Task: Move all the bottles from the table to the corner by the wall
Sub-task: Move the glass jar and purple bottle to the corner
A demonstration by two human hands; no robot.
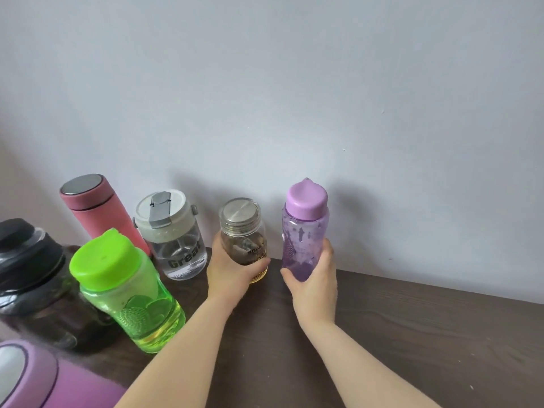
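Your left hand wraps the lower half of the clear glass jar with the steel screw lid — the grip is closed around it, thumb across the front over the dark print. The jar stands upright at about 12 o'clock from your view, close to the wall, and its base sits at the far edge of the dark wood surface; whether it touches down you cannot tell.

Your right hand holds the purple bottle with the lilac cap, at about 1 o'clock, just beside the jar. That grip is closed on the bottle's lower part, fingers curled round the right side and the thumb under the bottom — the bottle is upright and seems lifted a little off the surface.

From 9 to 11 o'clock the other bottles cluster near the wall: the clear bottle with a grey flip lid and the word "Great", just left of the jar; the pink flask behind it; the green bottle nearer you; the dark bottle with a black lid at 9 o'clock. A pink-purple flask sits at 8 o'clock, cut off by the frame.
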